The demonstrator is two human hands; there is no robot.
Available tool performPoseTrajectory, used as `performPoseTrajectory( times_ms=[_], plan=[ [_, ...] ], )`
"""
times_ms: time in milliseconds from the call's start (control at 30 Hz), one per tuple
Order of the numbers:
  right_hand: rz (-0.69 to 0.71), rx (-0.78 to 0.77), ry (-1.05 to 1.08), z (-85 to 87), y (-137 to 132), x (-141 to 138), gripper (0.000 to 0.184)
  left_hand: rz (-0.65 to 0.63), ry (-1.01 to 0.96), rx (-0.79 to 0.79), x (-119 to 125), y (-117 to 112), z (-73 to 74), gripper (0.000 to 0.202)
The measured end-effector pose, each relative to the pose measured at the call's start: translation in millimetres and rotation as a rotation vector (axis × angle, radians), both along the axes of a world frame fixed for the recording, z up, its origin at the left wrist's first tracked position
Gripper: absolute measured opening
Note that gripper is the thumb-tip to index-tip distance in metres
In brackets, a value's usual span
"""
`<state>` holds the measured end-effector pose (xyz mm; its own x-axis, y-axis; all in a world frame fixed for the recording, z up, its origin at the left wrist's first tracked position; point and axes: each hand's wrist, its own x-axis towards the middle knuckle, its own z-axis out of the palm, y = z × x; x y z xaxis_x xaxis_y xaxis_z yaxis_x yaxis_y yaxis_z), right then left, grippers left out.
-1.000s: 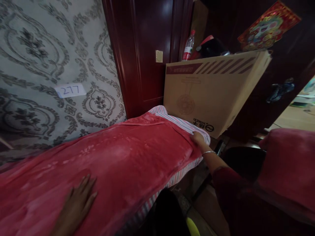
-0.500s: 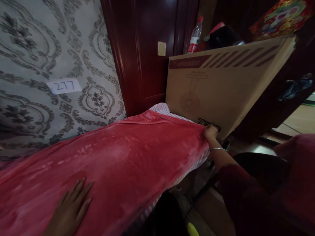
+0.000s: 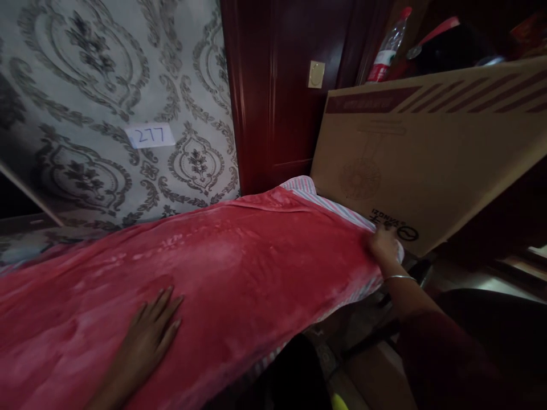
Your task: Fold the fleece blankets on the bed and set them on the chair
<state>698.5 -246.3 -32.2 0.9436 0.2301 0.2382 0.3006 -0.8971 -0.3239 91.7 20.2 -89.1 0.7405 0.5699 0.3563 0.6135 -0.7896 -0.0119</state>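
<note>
A red plush blanket (image 3: 239, 267) is spread over a long raised surface, with pink and grey striped cloth (image 3: 342, 212) showing from under its far edge and along its near side. My left hand (image 3: 149, 330) lies flat on the blanket at the lower left, fingers stretched out. At the far right corner, my right hand (image 3: 383, 247), with a silver bangle on the wrist, is closed on the blanket's edge. Its fingertips are partly hidden and a little blurred. Striped cloth peeks out just beyond that hand.
A large cardboard box (image 3: 367, 148) stands close behind the right corner. Behind it are a red-capped bottle (image 3: 388, 48) and a dark red door (image 3: 273, 97). Patterned wallpaper (image 3: 102, 68) carries a paper marked 277 (image 3: 149, 135). A dark seat (image 3: 491, 319) is at the right.
The view has swung left, so the box and door sit further right. More striped cloth shows beside my right hand at the corner. My left hand stays flat on the blanket.
</note>
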Motion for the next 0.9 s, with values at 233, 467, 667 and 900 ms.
performPoseTrajectory(
  times_ms=[233, 467, 667, 900],
  plan=[
    [0.598, -0.061, -0.006, 9.8, 105, -98, 0.048, 0.023, 0.036, -0.033, 4, -7, 7.3, 0.056],
    [0.972, -0.132, 0.035, -13.8, 182, -189, 0.059, 0.029, 0.033, -0.048, 4, -10, 9.5, 0.051],
    [1.020, -0.189, 0.047, -27.2, 185, -199, 0.059, 0.006, 0.005, -0.047, 2, -10, 7.5, 0.051],
    [1.015, -0.190, 0.044, -25.7, 185, -198, 0.059, -0.009, -0.056, -0.034, 0, -4, -5.5, 0.048]
  ],
)
